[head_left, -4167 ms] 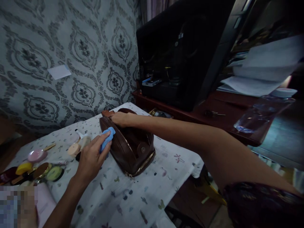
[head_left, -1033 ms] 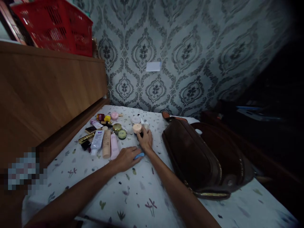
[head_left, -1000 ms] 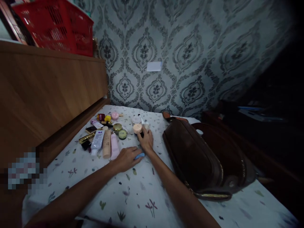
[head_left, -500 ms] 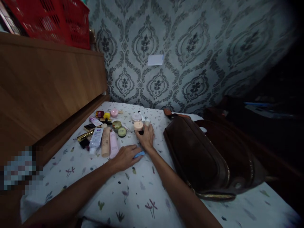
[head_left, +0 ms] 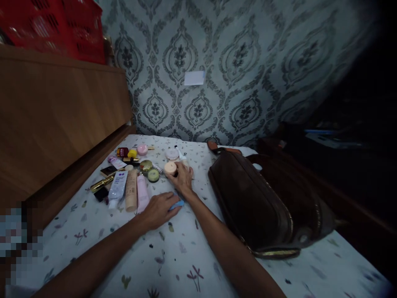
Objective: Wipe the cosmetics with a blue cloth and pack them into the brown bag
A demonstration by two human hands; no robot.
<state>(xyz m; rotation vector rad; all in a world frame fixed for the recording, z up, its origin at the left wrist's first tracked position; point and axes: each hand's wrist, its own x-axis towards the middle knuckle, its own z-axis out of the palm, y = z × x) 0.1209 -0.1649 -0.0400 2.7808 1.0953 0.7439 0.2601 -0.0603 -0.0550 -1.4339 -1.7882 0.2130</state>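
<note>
Wall (head_left: 235, 25): pale grey-blue, patterned with dark medallions. Tablecloth (head_left: 139, 256): white, printed with a flamingo, cacti and leaves. Cabinet (head_left: 62, 95): wood, at left. Bag (head_left: 242, 198): dark brown, gold-toned zip, on the tablecloth at right. Basket (head_left: 83, 35): red, slotted, atop the cabinet. Left hand (head_left: 159, 209): palm down, thumb and fingers closed together on the blue cloth (head_left: 177, 205). Right hand (head_left: 182, 180): just beyond, fingers curled, thumb and forefinger against the near and right side of the peach jar (head_left: 170, 167); whether they pinch it cannot be told. Paper (head_left: 194, 78): white, on the wall; any writing too faint to read. Beige tube (head_left: 131, 190), printed, between the white tube (head_left: 117, 188), bearing purple marks and print, and the pink tube (head_left: 142, 192), nearest the left hand; lettering on all too small to read. Gold stick (head_left: 101, 183): left of the tubes. Bottle (head_left: 123, 152): dark red, far left, label illegible. Gold compact (head_left: 145, 166) and green jar (head_left: 153, 175): side by side, left of the peach jar. Peach jar: pale lid, dark base, on the tablecloth. Blue cloth: mostly hidden, one edge showing.
</note>
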